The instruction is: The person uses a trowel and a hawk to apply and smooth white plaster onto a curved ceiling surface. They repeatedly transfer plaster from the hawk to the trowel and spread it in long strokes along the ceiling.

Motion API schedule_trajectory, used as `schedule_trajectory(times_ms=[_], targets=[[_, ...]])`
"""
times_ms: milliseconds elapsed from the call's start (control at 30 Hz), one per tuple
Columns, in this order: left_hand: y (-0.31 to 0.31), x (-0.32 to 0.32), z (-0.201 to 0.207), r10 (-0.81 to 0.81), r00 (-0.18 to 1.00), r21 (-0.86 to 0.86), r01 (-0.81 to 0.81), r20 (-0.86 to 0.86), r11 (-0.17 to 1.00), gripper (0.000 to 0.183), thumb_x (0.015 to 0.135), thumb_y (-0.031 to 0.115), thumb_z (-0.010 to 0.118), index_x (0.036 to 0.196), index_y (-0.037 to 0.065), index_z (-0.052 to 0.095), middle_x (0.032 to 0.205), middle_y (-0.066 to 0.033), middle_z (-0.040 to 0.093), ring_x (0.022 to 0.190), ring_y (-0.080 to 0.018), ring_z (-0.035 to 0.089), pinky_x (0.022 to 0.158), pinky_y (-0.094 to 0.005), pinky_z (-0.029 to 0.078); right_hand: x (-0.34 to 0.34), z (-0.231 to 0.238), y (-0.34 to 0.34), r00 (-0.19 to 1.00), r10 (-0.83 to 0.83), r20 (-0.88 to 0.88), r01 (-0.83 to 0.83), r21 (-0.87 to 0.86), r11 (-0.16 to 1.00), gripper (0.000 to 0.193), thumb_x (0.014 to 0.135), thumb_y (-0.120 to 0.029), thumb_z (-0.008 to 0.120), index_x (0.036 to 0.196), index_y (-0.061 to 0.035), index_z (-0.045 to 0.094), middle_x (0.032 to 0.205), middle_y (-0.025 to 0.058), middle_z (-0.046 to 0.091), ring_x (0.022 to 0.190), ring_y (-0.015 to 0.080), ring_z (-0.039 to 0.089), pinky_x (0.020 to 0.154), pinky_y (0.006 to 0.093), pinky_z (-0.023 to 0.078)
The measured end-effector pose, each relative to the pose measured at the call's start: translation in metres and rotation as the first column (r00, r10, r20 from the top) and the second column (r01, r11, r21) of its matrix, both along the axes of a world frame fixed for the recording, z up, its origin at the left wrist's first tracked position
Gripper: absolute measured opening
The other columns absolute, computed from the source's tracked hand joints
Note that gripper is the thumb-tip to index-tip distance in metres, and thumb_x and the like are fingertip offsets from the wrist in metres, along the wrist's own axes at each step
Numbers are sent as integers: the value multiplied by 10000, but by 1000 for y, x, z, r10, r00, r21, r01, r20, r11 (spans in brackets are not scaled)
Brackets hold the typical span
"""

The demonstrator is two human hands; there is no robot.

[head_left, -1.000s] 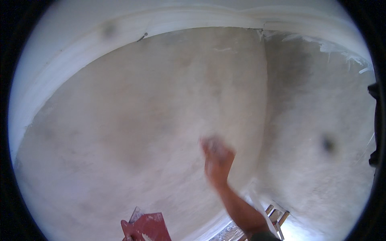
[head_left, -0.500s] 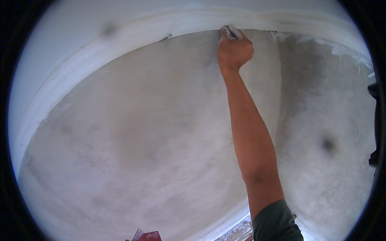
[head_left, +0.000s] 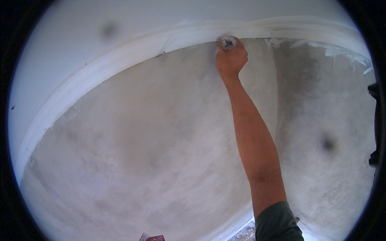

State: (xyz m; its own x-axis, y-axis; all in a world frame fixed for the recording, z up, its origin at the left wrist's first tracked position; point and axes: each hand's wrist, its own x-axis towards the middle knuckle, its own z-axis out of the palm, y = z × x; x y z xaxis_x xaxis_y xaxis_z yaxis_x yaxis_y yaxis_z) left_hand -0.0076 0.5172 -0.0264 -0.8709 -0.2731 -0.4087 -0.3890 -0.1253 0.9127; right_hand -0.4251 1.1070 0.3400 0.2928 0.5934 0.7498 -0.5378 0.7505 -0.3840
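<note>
My right hand (head_left: pixel 231 56) is raised to the top of a grey plastered wall, closed in a fist against the lower edge of a white cornice strip (head_left: pixel 193 35). White paste or dust coats its thumb and fingers. A dark gap shows inside the curled fingers, but whatever they grip cannot be made out. At the bottom edge of the view, the top of a red piece (head_left: pixel 156 238) with a pale flat blade-like part (head_left: pixel 144 237) just shows. My left hand is out of view.
The grey wall (head_left: pixel 132 140) meets a second wall (head_left: pixel 317 120) at a corner right of my arm. White smears (head_left: pixel 335 52) run beneath the cornice there. Overhead is the pale ceiling (head_left: pixel 161 14). Dark objects (head_left: pixel 374 158) stand at the right rim.
The view has tilted slightly upward, so the cornice and my right hand sit lower in it. The red piece has sunk further out of the bottom edge. My right fist stays at the cornice edge.
</note>
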Motion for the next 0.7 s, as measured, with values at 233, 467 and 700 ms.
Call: schedule_trajectory(times_ms=[233, 467, 700], targets=[[19, -16, 3, -5, 999, 4, 5, 34, 1000, 486, 960, 518, 653, 1138, 67, 688, 911, 1, 666, 753, -110, 619, 682, -280, 519, -20, -15, 81, 959, 263, 103, -229, -264, 937, 209, 922, -179, 684, 962, 17, 742, 878, 162, 740, 748, 297, 688, 716, 410, 541], [48, -34, 14, 5, 998, 33, -7, 59, 999, 475, 952, 406, 681, 1219, 14, 659, 1040, -46, 688, 868, -149, 657, 776, -325, 544, 95, -210, 19, 691, -146, 708, -131, 320, 938, 301, 966, -190, 663, 1201, -8, 613, 1069, 203, 657, 969, 353, 657, 779, 438, 543], [98, -71, 19, -177, 984, 224, 170, 10, 960, 462, 1005, 350, 645, 1284, -17, 621, 1092, -65, 709, 934, -149, 683, 837, -328, 559, 269, -414, -171, -618, 666, 418, -611, -789, -71, 735, 943, -183, 770, 1557, -38, 393, 1400, 140, 589, 1197, 271, 628, 985, 432, 544]])
